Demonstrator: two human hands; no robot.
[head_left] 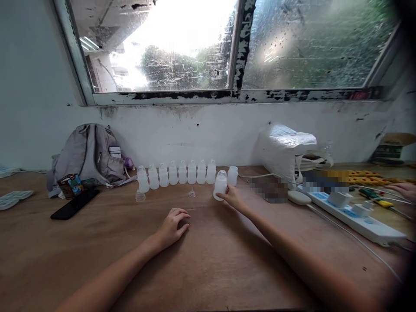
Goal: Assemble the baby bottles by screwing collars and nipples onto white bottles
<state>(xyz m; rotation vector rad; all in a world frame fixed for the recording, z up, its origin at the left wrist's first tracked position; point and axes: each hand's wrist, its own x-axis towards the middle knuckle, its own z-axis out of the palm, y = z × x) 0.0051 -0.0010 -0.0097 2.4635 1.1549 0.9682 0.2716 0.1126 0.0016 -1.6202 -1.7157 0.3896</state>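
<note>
My right hand point(231, 197) grips a white, translucent baby bottle point(220, 185) with a clear domed top, low by its base. Just behind it stands another baby bottle point(232, 175), which shows no dome. To the left, several capped baby bottles point(182, 173) stand upright in a row near the wall. A clear teat point(192, 193) sits on the table in front of the row. A clear domed cap point(140, 196) rests before the leftmost bottle. My left hand point(174, 224) lies on the wooden table, thumb and fingers apart and loosely bent, holding nothing.
At the left are a grey backpack point(87, 156), a small box point(69, 186) and a black phone point(74, 204). A power strip point(354, 216) with plugs and cables lies right, near a white bag point(281, 151). Another person's hand point(404, 190) shows at the right edge.
</note>
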